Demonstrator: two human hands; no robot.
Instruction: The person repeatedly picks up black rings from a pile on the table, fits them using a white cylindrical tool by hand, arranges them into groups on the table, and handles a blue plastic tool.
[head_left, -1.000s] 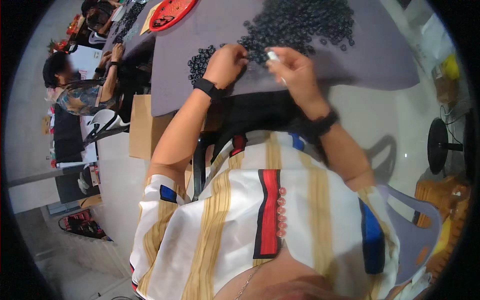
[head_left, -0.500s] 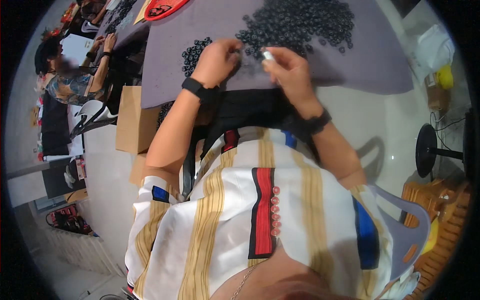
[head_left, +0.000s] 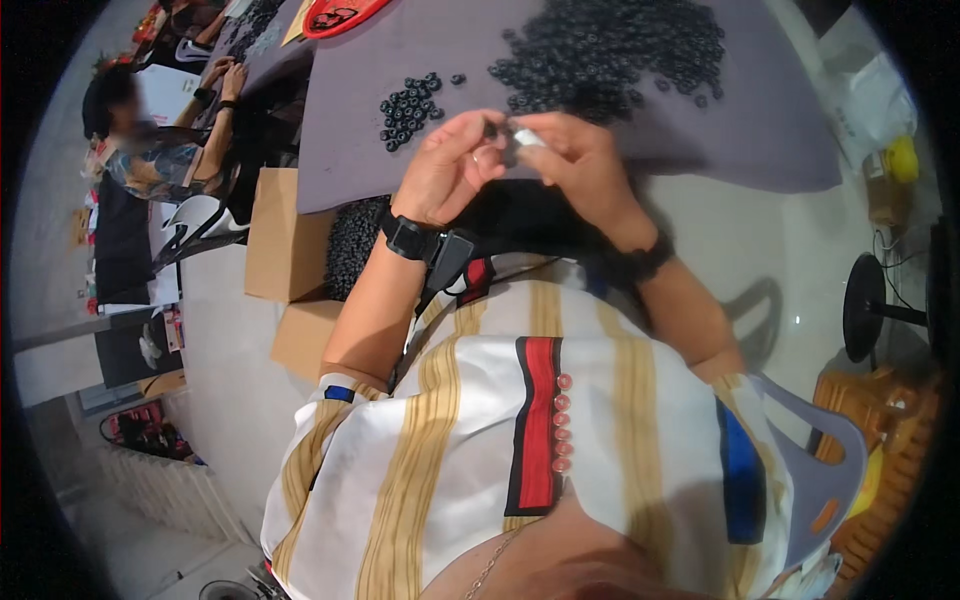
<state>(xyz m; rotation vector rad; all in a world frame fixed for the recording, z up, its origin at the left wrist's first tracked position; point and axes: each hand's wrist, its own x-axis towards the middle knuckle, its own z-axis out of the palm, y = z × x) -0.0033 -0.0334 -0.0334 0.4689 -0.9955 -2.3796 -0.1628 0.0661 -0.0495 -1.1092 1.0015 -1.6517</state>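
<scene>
Small white part [head_left: 527,138], pinched in my right hand [head_left: 580,165] just above the middle of the frame, is what I am working on, at the near edge of the grey table mat [head_left: 760,150]. My left hand [head_left: 450,170] closes its fingertips on a small black ring [head_left: 490,128] and brings it up against the white part. The big heap of black rings [head_left: 620,45] lies at upper centre, a smaller group [head_left: 408,108] to its left. I judge the fit goes best with both wrists steady, the ring held square to the part and pressed on gently, so it does not slip away.
</scene>
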